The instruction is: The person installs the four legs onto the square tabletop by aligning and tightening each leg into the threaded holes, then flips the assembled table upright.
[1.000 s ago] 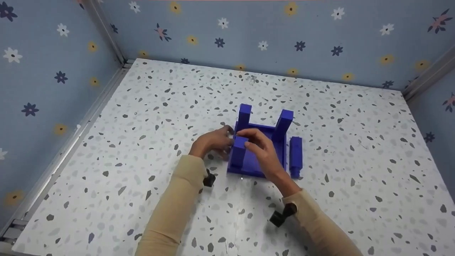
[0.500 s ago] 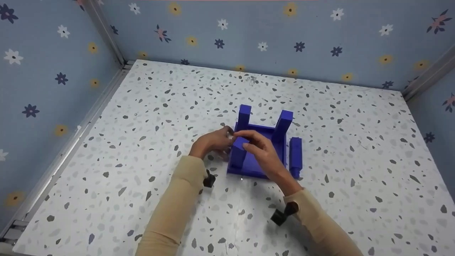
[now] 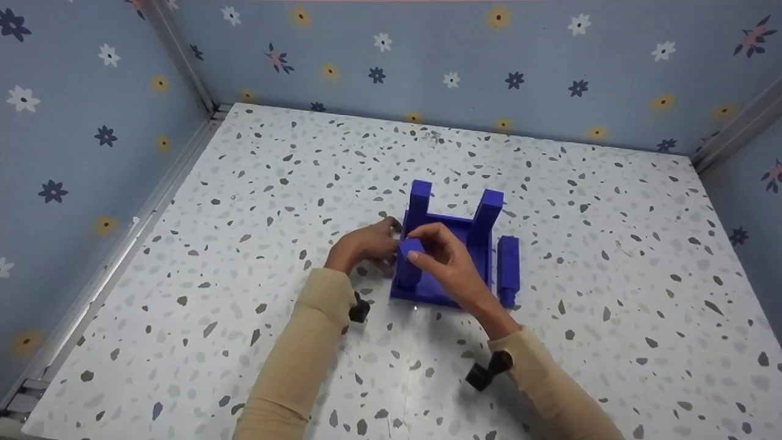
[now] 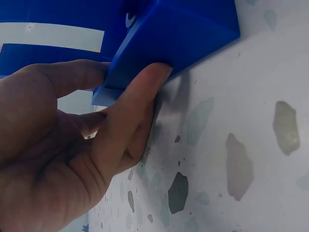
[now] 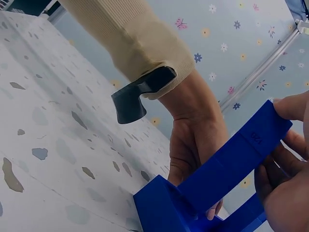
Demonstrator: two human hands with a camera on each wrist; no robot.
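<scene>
A blue square base (image 3: 437,299) with a raised rim lies on the table, two blue legs standing at its far corners: far-left leg (image 3: 419,205) and far-right leg (image 3: 487,214). At the near-left corner rises another leg (image 3: 409,275), tilted slightly. My right hand (image 3: 455,266) pinches this leg's top between thumb and fingers; the right wrist view shows the leg (image 5: 231,162) meeting the base (image 5: 157,208). My left hand (image 3: 366,241) grips the base's left edge. In the left wrist view its thumb (image 4: 145,92) presses the outer wall (image 4: 193,38), other fingers partly hidden.
A loose blue leg (image 3: 508,266) with a narrower end lies right of the base. The white speckled table (image 3: 293,171) is bordered by flowered blue walls (image 3: 415,49) and metal rails (image 3: 183,61). Black wrist mounts (image 3: 489,370) stick out from both sleeves.
The near-left leg has turned about its length, its top face now at a different angle. My right thumb has moved left and a little nearer across that top. My left hand stays put.
</scene>
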